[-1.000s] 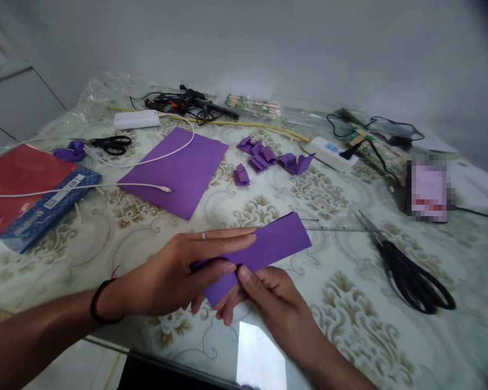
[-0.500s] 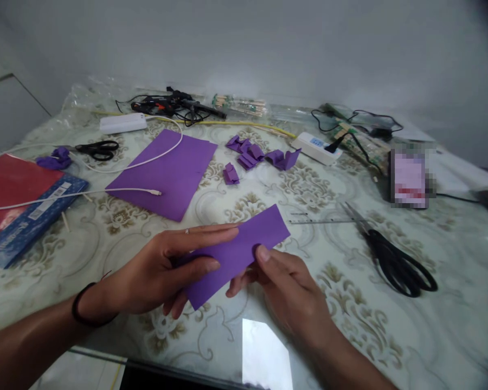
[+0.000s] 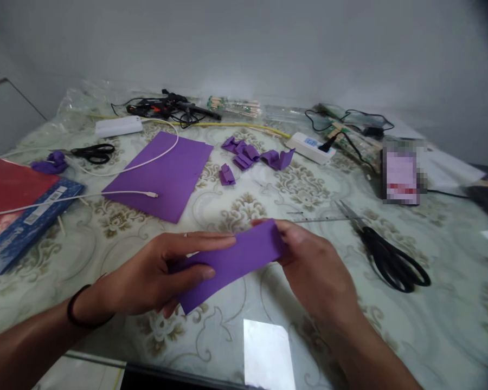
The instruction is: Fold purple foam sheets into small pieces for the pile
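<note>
A rectangular strip of purple paper (image 3: pixel 239 257) is held above the table between both hands. My left hand (image 3: pixel 158 273) grips its left part, thumb on the near face and fingers along the upper edge. At the strip's right end is my right hand (image 3: pixel 313 260), its fingers partly hidden behind the paper, the end bending slightly upward there. Beyond the hands lie several folded purple paper pieces (image 3: pixel 244 154). To their left, larger purple sheets (image 3: pixel 158 173) rest flat with a white cable across them.
Black-handled scissors (image 3: pixel 390 260) lie at right beside a clear ruler (image 3: pixel 321 220). Further back are a phone (image 3: pixel 402 176) and a white power strip (image 3: pixel 311 147). At left are a red and blue paper packet (image 3: pixel 36 211) and smaller scissors (image 3: pixel 93 153).
My right hand has moved from the strip's lower edge to its right end, which now bends up. My left hand keeps its hold. The view has shifted slightly.
</note>
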Available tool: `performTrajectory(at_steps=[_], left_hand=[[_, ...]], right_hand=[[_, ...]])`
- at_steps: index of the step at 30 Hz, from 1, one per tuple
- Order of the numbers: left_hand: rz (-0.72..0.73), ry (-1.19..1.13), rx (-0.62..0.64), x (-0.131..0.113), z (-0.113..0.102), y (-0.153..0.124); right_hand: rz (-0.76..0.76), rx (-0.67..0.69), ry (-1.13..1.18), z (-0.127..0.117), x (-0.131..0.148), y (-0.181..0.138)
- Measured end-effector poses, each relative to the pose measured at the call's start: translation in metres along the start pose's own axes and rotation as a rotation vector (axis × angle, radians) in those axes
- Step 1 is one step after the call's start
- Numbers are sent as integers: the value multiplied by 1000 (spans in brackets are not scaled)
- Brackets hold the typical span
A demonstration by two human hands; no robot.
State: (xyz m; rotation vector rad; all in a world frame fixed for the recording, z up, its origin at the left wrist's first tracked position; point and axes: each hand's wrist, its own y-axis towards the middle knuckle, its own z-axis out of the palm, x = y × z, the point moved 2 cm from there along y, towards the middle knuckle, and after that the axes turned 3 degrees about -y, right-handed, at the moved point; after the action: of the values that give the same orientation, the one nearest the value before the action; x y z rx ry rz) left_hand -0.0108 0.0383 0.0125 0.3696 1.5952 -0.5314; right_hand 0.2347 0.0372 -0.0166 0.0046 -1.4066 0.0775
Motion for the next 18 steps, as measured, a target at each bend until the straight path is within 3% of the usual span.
performTrajectory(at_steps=[3, 5, 7, 11, 18], left_hand=[[19, 162, 38, 0, -1, 2], [72, 217, -37, -1, -3, 5], [13, 193, -68, 0, -4, 7], [-187, 130, 35, 5, -3, 8], [-175, 75, 37, 6, -3, 4]], right_hand=[[39, 89, -187, 4, -2, -5], [24, 42, -191, 5, -4, -8], [-7, -38, -163, 4, -6, -10], [-29, -106, -157, 0, -9, -11], [61, -6, -131, 5, -8, -11]])
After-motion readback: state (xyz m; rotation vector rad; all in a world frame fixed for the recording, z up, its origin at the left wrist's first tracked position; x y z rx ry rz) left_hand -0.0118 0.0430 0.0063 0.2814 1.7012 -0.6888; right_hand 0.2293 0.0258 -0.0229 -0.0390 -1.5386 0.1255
